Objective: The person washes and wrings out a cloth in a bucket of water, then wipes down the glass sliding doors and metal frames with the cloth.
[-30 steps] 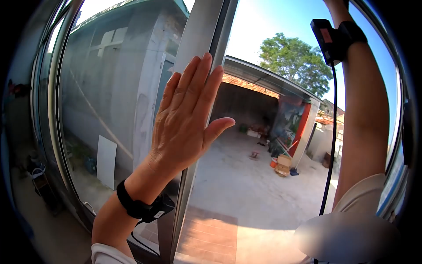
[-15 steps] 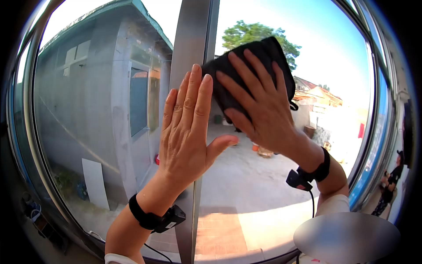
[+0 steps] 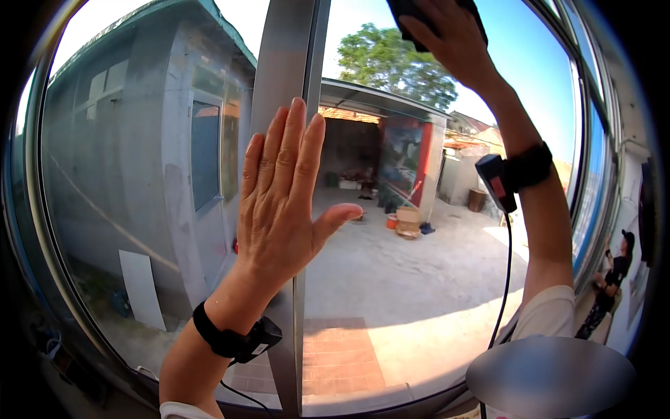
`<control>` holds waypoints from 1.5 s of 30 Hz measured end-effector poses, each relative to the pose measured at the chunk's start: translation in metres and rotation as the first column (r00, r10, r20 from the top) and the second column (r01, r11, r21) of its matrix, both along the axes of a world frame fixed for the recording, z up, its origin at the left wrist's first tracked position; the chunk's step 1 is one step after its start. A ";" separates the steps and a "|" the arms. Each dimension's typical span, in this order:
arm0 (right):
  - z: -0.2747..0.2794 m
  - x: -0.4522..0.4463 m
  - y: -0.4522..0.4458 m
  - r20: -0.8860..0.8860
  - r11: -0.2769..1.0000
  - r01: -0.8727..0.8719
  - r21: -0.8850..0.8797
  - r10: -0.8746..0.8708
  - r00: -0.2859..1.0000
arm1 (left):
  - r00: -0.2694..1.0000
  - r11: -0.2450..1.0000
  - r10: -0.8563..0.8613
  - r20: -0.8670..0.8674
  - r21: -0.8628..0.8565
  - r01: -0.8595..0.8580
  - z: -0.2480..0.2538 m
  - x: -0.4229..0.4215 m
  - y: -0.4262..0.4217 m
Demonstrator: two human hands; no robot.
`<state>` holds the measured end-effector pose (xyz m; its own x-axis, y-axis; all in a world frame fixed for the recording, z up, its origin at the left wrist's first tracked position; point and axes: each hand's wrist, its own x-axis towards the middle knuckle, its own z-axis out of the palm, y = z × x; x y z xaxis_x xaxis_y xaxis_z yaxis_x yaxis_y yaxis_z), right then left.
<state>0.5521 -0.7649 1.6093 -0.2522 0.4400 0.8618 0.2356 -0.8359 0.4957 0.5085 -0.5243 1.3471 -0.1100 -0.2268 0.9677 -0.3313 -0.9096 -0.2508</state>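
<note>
My left hand (image 3: 278, 192) lies flat against the window's metal upright (image 3: 283, 66) and the edge of the glass beside it. Its fingers are stretched upward and the thumb points right; it holds nothing. High on the right glass pane (image 3: 537, 84), my right hand (image 3: 453, 45) holds a black cloth (image 3: 400, 11) against the glass. The top of the cloth and some fingertips are cut off by the upper edge of the view. Each wrist wears a black strap with a small box and a cable.
The window frame (image 3: 581, 146) curves around the panes. Through the glass appear a grey building (image 3: 125, 153), a paved yard (image 3: 405, 279), cardboard boxes (image 3: 408, 220) and a tree (image 3: 391, 63). Another person (image 3: 614, 279) stands at the far right. A blurred oval covers the lower right.
My right hand has moved the black cloth upward and to the right, uncovering the view of the yard shed. My left hand stays on the upright; the whole view has shifted slightly.
</note>
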 end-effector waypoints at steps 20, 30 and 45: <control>-0.267 -0.025 -0.108 -0.288 0.717 -0.076 -0.693 -0.179 0.941 | 0.989 0.990 0.140 0.056 0.007 -0.141 0.006 0.003 -0.003; -0.012 0.038 -0.179 0.119 1.000 0.007 0.024 -0.010 0.993 | 0.953 0.958 0.285 0.105 0.010 -0.288 -0.005 0.015 0.020; -0.321 0.021 -0.295 -0.293 0.649 -0.148 -0.746 -0.120 0.949 | 0.850 0.861 0.508 0.142 -0.078 -0.502 -0.037 0.023 0.024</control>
<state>0.5732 -1.0604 1.2887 -0.0639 0.9632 0.2611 0.4861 -0.1985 0.8511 0.5312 -0.5004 1.3101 -0.1363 -0.2559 0.9570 0.2155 -0.9506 -0.2235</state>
